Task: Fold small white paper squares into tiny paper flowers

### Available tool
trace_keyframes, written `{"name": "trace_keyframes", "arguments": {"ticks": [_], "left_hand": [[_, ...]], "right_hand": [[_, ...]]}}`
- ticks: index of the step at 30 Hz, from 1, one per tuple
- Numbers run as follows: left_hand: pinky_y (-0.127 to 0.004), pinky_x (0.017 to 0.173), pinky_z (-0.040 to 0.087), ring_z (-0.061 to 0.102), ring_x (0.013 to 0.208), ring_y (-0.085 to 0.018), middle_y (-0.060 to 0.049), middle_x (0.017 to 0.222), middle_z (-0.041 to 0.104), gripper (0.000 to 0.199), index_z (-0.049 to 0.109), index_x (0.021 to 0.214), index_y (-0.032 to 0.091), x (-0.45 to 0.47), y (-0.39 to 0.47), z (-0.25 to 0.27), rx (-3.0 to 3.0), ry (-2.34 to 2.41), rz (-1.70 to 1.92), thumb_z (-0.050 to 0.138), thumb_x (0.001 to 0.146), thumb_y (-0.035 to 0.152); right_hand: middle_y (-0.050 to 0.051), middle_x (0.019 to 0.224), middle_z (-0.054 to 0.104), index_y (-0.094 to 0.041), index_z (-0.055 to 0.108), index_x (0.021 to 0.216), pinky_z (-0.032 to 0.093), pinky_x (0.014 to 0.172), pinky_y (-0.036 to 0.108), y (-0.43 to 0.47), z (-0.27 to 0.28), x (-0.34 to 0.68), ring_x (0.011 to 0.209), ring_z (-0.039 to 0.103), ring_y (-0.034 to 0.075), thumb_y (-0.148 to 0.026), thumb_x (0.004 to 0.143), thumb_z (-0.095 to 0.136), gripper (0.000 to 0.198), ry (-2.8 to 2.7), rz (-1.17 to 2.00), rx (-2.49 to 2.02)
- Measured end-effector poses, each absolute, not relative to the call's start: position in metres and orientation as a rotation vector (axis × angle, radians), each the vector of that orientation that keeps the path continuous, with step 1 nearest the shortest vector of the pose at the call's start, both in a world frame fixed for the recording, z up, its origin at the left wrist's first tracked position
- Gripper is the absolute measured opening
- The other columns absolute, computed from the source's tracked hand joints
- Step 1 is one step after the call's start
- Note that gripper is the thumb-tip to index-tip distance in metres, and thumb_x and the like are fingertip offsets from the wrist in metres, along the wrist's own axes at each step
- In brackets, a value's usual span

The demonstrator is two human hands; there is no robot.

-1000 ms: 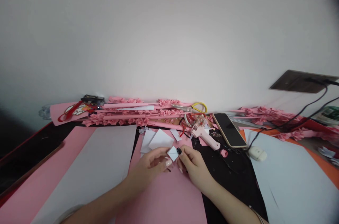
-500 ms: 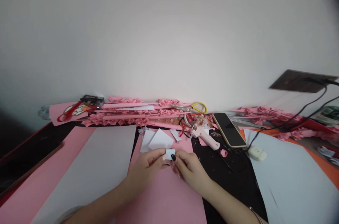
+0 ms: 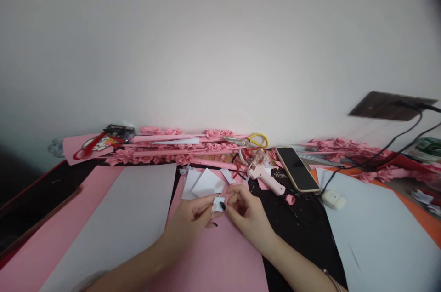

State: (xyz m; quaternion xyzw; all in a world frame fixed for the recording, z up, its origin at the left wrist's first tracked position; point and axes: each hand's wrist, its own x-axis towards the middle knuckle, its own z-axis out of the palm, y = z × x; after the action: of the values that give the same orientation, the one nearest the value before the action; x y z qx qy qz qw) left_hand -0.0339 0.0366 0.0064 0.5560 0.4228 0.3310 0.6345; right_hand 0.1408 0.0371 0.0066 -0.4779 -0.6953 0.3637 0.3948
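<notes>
A small folded square of white paper (image 3: 217, 202) is held up over a pink sheet (image 3: 220, 255). My left hand (image 3: 193, 218) pinches its left side between thumb and fingers. On the right edge lies the dark-nailed thumb of my right hand (image 3: 250, 218), with its other fingers curled; what is behind the paper is hidden. Just beyond my hands, white paper pieces (image 3: 208, 182) overlap on the pink sheet, beside a small white strip (image 3: 227, 175).
A pale pink glue gun (image 3: 267, 178), a phone (image 3: 298, 170) and yellow-handled scissors (image 3: 258, 139) lie behind my right hand. Pink paper flower stems (image 3: 179, 151) line the wall. Large white sheets (image 3: 120, 218) flank the work area; a white case (image 3: 333, 199) rests at right.
The small paper has tilted and shifted slightly left and down. My right index finger has lifted away from it, while the right thumb stays at its edge.
</notes>
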Motion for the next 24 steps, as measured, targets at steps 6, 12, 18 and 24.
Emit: {"name": "trace_keyframes", "arguments": {"ticks": [6, 12, 18, 24], "left_hand": [[-0.029, 0.069, 0.053, 0.062, 0.075, -0.019, 0.002, 0.082, 0.071, 0.036, 0.062, 0.114, 0.026, -0.0338, 0.0363, 0.0004, 1.408, 1.016, 0.766, 0.051, 0.081, 0.035], [-0.03, 0.068, 0.053, 0.063, 0.074, -0.021, 0.0, 0.083, 0.072, 0.037, 0.063, 0.114, 0.025, -0.0341, 0.0368, -0.0005, 1.404, 1.039, 0.799, 0.053, 0.079, 0.034], [-0.03, 0.07, 0.054, 0.064, 0.079, -0.021, 0.001, 0.087, 0.072, 0.037, 0.062, 0.115, 0.027, -0.0336, 0.0357, 0.0045, 1.413, 1.055, 0.799, 0.052, 0.08, 0.034], [-0.03, 0.075, 0.053, 0.063, 0.09, -0.021, -0.001, 0.1, 0.07, 0.034, 0.061, 0.116, 0.025, -0.0327, 0.0339, 0.0053, 1.413, 1.021, 0.829, 0.05, 0.083, 0.029]], "right_hand": [[-0.001, 0.064, 0.058, -0.017, 0.061, 0.092, 0.041, 0.05, 0.02, 0.0358, 0.0043, 0.1406, 0.052, 0.052, 0.011, -0.01, 0.074, 0.054, 0.02, -1.869, 0.809, -1.198], [0.002, 0.069, 0.063, -0.016, 0.064, 0.094, 0.044, 0.052, 0.021, 0.0358, 0.0056, 0.1403, 0.054, 0.054, 0.012, -0.008, 0.073, 0.052, 0.026, -1.9, 0.747, -1.189], [0.003, 0.072, 0.064, -0.016, 0.064, 0.095, 0.043, 0.051, 0.021, 0.0335, 0.0076, 0.14, 0.054, 0.054, 0.012, -0.006, 0.071, 0.051, 0.029, -1.856, 0.729, -1.195], [0.003, 0.077, 0.061, -0.017, 0.065, 0.091, 0.039, 0.051, 0.022, 0.035, 0.0086, 0.1406, 0.057, 0.05, 0.012, -0.004, 0.071, 0.049, 0.028, -1.766, 0.782, -1.157]]}}
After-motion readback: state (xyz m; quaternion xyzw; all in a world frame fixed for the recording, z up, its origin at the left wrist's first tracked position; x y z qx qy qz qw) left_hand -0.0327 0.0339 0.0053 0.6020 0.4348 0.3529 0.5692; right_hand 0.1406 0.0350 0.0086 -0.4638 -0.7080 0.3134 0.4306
